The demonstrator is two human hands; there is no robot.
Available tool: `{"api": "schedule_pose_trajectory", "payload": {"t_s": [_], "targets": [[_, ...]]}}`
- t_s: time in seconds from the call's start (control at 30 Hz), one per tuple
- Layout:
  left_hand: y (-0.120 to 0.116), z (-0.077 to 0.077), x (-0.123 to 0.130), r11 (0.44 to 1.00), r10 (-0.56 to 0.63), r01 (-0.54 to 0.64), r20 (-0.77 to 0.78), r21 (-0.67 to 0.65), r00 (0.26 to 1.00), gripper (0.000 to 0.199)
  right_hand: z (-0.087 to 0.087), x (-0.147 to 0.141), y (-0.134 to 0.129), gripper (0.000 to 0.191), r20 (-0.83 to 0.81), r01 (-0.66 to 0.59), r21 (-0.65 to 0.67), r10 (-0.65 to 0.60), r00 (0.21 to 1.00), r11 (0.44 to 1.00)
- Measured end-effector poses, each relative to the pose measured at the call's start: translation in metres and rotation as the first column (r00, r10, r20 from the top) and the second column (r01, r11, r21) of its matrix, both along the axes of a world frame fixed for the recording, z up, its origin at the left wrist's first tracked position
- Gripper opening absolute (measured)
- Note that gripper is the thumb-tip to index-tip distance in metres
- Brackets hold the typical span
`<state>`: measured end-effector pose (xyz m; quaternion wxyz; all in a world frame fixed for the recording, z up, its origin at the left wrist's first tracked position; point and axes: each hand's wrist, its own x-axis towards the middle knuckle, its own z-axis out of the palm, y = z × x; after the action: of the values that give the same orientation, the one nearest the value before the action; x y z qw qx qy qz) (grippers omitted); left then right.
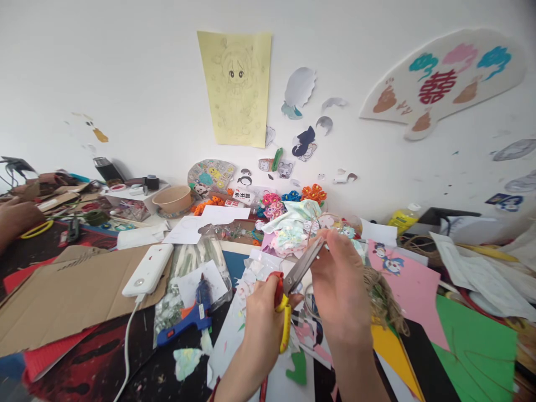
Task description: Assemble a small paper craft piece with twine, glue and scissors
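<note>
Carefully: left hand point(263, 329) clamped on red-and-yellow scissors point(298, 277), blades nearly together, lower center of frame; right fingertips point(335, 241) pinched at the blade tips, held piece too small to tell.

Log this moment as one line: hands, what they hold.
left hand: holding scissors, yellow-red handles | right hand: pinching something small by blade tips, item unclear | beside: jute twine

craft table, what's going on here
A person's left hand grips red-and-yellow scissors, while the right hand holds something up to the blades, too small to make out. Jute twine lies beside them on sheets of coloured card, and a blue glue gun sits nearby. Another person's hand shows at the far left.
</note>
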<state>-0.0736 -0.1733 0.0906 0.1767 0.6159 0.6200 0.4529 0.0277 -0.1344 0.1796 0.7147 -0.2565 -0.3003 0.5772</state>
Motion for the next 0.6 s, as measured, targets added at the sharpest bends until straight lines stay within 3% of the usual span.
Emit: {"api": "schedule_pose_trajectory", "payload": {"t_s": [0.6], "targets": [[-0.0019,0.0007,-0.0029,1.000,-0.028,0.028,0.012,0.007,1.000,0.043,-0.0024,0.0008,0.0022,0.021,-0.011,0.023,0.013,-0.023,1.000,1.000]]}}
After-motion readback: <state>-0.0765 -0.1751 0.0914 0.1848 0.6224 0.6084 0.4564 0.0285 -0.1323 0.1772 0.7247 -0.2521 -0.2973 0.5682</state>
